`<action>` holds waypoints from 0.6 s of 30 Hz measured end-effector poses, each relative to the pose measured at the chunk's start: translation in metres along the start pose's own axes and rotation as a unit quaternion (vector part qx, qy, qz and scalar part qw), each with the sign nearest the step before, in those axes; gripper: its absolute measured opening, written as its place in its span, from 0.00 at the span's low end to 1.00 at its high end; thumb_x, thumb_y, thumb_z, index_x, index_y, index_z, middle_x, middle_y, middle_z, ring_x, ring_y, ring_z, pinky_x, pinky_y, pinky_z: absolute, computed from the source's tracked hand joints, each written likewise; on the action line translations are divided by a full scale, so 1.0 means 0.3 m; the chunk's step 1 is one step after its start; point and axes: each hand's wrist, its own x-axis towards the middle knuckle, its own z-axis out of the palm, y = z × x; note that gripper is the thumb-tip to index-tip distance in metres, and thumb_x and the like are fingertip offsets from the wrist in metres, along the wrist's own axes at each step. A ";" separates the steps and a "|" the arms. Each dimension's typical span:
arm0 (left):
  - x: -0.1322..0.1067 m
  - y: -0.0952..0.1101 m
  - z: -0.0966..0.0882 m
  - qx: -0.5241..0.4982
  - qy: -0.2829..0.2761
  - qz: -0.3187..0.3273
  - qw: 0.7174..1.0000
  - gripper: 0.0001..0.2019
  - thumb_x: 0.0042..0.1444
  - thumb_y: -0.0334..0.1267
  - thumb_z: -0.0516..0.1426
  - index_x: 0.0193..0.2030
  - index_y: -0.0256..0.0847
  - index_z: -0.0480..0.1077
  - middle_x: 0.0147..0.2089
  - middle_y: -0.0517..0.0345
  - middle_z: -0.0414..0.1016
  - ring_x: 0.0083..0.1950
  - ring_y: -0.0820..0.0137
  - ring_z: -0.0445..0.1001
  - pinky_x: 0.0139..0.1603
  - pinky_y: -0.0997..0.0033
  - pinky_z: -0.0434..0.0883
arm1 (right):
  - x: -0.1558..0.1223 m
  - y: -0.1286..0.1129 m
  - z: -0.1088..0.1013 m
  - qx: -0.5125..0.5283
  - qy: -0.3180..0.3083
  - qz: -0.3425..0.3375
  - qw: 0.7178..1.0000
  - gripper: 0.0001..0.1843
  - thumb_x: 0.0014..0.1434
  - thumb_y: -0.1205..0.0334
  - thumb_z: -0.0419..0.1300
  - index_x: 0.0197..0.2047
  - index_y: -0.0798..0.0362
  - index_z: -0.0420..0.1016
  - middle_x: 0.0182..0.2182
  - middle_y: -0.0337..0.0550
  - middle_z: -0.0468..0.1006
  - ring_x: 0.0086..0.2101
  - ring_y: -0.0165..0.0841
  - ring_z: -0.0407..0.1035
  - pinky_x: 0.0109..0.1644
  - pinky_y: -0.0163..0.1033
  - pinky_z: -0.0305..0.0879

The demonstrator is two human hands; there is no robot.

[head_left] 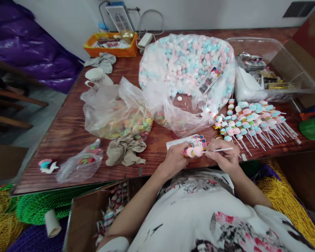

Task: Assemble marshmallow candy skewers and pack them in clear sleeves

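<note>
Near the table's front edge, my left hand is closed around the pink, candy-like pieces of a skewer. My right hand pinches the white stick that runs out of them to the right. Printed cards lie just behind my hands. Beside my right hand, many finished-looking skewers in pink, white and blue are piled with their sticks toward me. A large clear bag of pastel pieces stands behind, and a smaller bag of colourful pieces sits to its left.
A crumpled cloth and a small plastic bag lie at front left. Farther back are a white mug and an orange tray. A clear bin and green tape stand at right. Below is an open cardboard box.
</note>
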 end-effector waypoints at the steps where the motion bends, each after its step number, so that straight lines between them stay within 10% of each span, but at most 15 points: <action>1: -0.002 0.000 0.000 -0.015 -0.002 -0.001 1.000 0.10 0.50 0.40 0.64 0.27 0.38 0.67 0.27 0.63 0.71 0.27 0.75 0.64 0.27 0.76 0.55 | 0.002 0.003 -0.003 0.005 0.005 0.009 1.000 0.08 0.55 0.64 0.65 0.26 0.50 0.72 0.22 0.36 0.73 0.24 0.30 0.68 0.31 0.38 0.65; 13: -0.013 0.002 0.014 -0.083 -0.027 -0.024 0.996 0.15 0.51 0.47 0.63 0.27 0.37 0.68 0.25 0.64 0.66 0.26 0.77 0.59 0.27 0.77 0.56 | -0.001 0.038 0.025 -0.025 0.016 0.000 1.000 0.07 0.56 0.65 0.65 0.28 0.51 0.72 0.21 0.33 0.72 0.22 0.25 0.64 0.27 0.33 0.59; 18: -0.015 0.030 -0.002 -0.161 -0.151 -0.045 0.974 0.13 0.46 0.44 0.65 0.29 0.37 0.68 0.25 0.67 0.62 0.29 0.76 0.59 0.30 0.76 0.57 | 0.033 0.029 -0.010 0.007 -0.048 -0.029 0.998 0.03 0.56 0.67 0.64 0.32 0.50 0.75 0.24 0.35 0.76 0.25 0.28 0.69 0.31 0.34 0.65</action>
